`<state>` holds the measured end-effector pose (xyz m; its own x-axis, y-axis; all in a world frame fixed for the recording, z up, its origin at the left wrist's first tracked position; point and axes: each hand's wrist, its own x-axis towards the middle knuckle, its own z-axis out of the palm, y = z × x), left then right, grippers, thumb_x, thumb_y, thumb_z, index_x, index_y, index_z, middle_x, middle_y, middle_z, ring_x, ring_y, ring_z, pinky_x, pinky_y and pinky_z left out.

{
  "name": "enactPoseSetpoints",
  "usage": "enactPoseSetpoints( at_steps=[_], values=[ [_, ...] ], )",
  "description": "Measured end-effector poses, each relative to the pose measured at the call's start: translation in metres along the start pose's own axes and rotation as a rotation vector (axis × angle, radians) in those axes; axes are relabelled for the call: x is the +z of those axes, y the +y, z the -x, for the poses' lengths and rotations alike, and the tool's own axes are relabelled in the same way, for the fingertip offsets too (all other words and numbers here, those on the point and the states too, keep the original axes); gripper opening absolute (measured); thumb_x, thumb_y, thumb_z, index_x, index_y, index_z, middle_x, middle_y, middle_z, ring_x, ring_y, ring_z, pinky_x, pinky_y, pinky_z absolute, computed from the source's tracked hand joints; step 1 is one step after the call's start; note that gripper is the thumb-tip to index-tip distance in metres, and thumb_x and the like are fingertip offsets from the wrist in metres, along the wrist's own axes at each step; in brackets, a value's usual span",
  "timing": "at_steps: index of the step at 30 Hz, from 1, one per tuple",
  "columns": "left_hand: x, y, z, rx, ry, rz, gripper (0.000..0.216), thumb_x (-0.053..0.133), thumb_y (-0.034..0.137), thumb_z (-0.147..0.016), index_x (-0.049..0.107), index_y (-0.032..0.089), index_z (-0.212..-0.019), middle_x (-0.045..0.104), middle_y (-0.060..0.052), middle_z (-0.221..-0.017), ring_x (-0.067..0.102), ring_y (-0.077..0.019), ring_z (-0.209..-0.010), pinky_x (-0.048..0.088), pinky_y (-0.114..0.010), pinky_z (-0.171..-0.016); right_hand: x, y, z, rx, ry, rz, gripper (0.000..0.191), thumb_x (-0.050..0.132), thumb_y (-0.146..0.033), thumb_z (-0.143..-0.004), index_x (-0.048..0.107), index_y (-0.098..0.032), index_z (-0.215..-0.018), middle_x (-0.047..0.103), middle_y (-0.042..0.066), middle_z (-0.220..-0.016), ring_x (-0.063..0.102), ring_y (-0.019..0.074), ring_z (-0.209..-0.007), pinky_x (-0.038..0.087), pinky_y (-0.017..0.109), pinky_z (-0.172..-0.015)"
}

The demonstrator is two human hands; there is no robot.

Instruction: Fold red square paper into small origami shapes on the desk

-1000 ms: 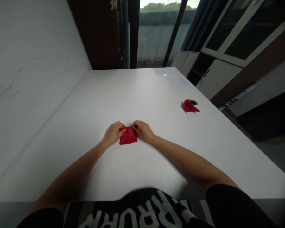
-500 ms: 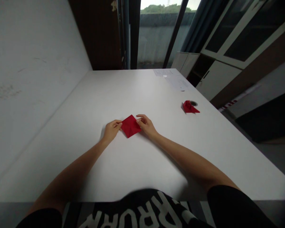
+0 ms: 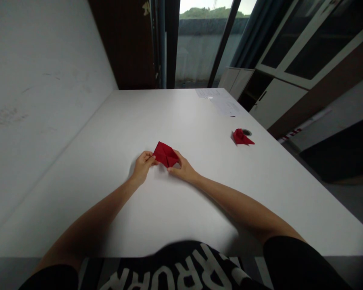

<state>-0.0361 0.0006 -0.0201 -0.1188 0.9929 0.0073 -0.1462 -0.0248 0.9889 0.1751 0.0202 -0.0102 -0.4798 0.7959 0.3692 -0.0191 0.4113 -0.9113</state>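
A folded piece of red paper is held just above the white table, tilted, with creases across its face. My left hand pinches its left corner between thumb and fingers. On the other side, my right hand grips the right edge, the index finger behind the paper and the thumb near its lower corner. The paper's underside is hidden.
A folded red paper shape lies on the white table to the right, beside a round dark-centred hole or ring. Printed sheets lie at the far right corner. A white wall borders the left side.
The red paper has turned and lifted a little, its top corner shifting left. My right thumb has moved from the paper's face down to its lower edge.
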Motion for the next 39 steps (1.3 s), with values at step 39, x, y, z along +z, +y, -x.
enactPoseSetpoints(
  at_steps=[39],
  values=[
    [-0.02,0.001,-0.003,0.554,-0.344,-1.122,0.011,0.059,0.027,-0.093,0.07,0.023,-0.091,0.072,-0.005,-0.104,0.062,-0.0238,-0.102,0.046,-0.043,-0.096,-0.036,0.019,-0.01,-0.146,-0.325,0.746,0.017,0.058,-0.025,-0.097,0.073,-0.019,-0.104,0.07,0.008,-0.101,0.061,0.0194,-0.097,0.046,0.031,-0.087]
  ],
)
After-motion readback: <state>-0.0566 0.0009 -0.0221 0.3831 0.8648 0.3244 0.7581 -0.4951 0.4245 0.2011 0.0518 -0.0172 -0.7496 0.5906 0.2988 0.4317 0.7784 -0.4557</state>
